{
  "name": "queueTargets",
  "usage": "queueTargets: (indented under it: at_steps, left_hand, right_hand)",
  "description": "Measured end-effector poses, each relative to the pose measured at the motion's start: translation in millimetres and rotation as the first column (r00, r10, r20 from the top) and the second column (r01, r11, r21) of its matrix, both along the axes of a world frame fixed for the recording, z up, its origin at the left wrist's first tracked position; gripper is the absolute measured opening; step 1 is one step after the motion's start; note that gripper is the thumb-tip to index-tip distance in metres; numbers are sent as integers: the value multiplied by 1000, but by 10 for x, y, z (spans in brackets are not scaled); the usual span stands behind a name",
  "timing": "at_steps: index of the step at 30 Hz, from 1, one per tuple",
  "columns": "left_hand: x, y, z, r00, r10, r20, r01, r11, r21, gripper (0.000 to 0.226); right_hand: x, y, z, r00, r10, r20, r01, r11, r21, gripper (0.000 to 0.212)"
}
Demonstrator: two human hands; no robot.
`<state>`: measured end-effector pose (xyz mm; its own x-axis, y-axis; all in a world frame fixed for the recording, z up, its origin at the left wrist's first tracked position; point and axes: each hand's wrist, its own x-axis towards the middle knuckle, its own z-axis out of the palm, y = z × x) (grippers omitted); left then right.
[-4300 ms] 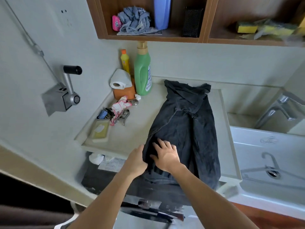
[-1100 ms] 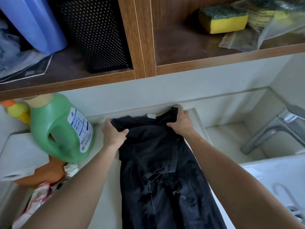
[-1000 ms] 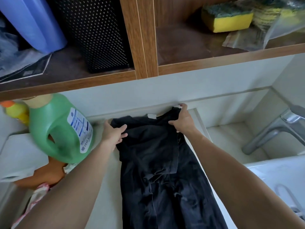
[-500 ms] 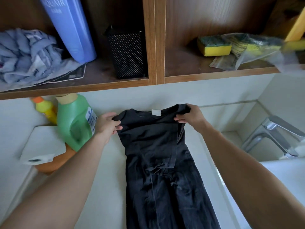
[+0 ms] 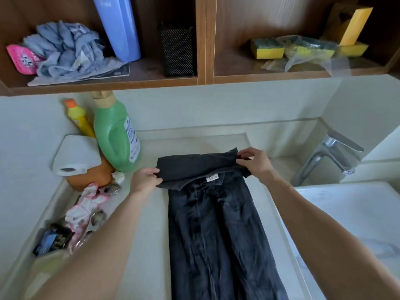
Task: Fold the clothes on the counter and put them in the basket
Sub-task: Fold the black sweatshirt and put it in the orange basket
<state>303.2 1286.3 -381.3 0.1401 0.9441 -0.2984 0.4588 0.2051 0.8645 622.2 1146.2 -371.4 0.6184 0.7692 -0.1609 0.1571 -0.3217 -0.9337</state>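
The black garment (image 5: 216,234) lies lengthwise on the pale counter (image 5: 147,234), folded into a long narrow strip, its cloth creased and wrinkled (a small white label (image 5: 212,176) shows near the far end). The far end is turned back over itself as a raised flap. The left hand (image 5: 145,178) pinches the flap's left corner between thumb and fingers, and the right hand (image 5: 254,162) pinches its right corner likewise. A green detergent bottle (image 5: 116,135) stands to the left, apart from the cloth.
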Motion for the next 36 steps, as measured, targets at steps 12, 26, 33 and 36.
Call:
queueTargets:
  at_steps: [12,26,33,36]
  left_hand:
    - [21,-66,-298,945,-125,-304,125,992,-19,99]
    - [351,333,-389,787,-386,-482,353,921,-162,56]
    - [387,325,-176,954,-228,-194,191,963,-192,21]
    - [359,380,-33,974,-207,-96,198,976,-88,31]
  right_hand:
    - [52,-92,-425,942,155,297,-29,921,-387,82]
    - [102,462,-338,961,276,0,-242,843,-480,27]
    - [-4,445,-112,968,253,6,-247,950,-192,12]
    - [-2,439,30,967,243,74,-239,969,-59,12]
